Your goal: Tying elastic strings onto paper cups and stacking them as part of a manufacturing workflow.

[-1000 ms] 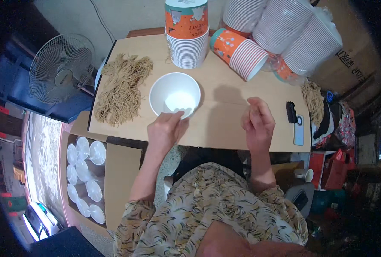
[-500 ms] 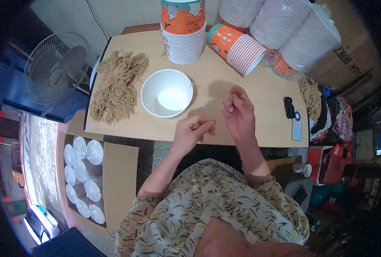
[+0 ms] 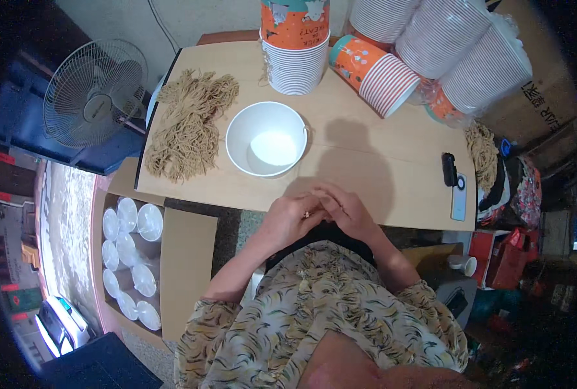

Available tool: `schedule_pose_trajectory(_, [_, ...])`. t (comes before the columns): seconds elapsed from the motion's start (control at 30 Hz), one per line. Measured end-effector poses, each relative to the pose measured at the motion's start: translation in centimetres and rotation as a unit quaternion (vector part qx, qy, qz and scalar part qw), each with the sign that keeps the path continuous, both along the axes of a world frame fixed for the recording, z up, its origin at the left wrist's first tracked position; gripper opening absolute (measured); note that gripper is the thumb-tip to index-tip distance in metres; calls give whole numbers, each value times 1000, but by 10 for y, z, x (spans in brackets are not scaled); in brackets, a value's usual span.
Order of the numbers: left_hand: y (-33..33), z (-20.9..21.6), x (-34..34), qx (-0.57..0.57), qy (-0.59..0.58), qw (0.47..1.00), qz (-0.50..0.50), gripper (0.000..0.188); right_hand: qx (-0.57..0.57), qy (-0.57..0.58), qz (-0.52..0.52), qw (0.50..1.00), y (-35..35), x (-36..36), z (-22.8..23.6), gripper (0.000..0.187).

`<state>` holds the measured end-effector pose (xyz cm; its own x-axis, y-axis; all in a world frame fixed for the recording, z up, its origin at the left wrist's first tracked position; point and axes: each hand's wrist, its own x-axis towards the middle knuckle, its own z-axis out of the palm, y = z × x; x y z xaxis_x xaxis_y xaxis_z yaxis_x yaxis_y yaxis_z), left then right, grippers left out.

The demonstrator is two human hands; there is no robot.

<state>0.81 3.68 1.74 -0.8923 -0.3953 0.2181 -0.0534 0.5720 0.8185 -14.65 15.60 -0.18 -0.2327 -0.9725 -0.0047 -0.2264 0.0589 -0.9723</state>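
Both hands now meet at the near edge of the surface (image 3: 379, 188), just in front of the person's body. The left hand (image 3: 287, 219) and right hand (image 3: 345, 212) touch at the fingertips, fingers curled inward around something very small between them; what it is cannot be told, and whether either hand truly grips it cannot be told either.

1 second ago the hands were well apart, the left at the rim of the white bowl (image 3: 266, 139) and the right resting open farther right on the surface. Half a second ago they had drawn close but not joined, the right raised above the left. Now they are together and lower, off the bowl.

The bowl stands empty and upright near the middle of the surface, clear of both hands, in the same place as before. Left of it lies a heap of tan cords (image 3: 188, 126). Behind it stands an upright stack of orange cups (image 3: 295, 45), with another stack (image 3: 376, 68) lying tipped beside it and white stacks (image 3: 457, 45) at the far right. A phone (image 3: 458, 194) lies at the right edge. Below the surface on the left, a box (image 3: 185, 253) holds clear lids (image 3: 133, 259). A fan (image 3: 94, 94) stands farther left.
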Motion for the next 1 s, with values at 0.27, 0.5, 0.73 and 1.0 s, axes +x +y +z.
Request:
schedule_pose_trajectory(0.27, [-13, 3, 9, 33, -47, 998, 3, 12, 21, -62, 33, 997, 6, -7, -11, 18])
schedule_pose_trajectory(0.5, [-14, -2, 19, 202, -18, 979, 18, 6, -9, -69, 10, 998, 6, -9, -14, 8])
schedule_pose_trajectory(0.73, [-6, -18, 27, 254, -5, 965, 72, 8, -28, -127, -53, 990, 1, 5, -13, 10])
schedule_pose_trajectory(1.0, [-42, 6, 53, -112, 39, 990, 71, 13, 28, -105, -178, 978, -17, -24, 11, 12])
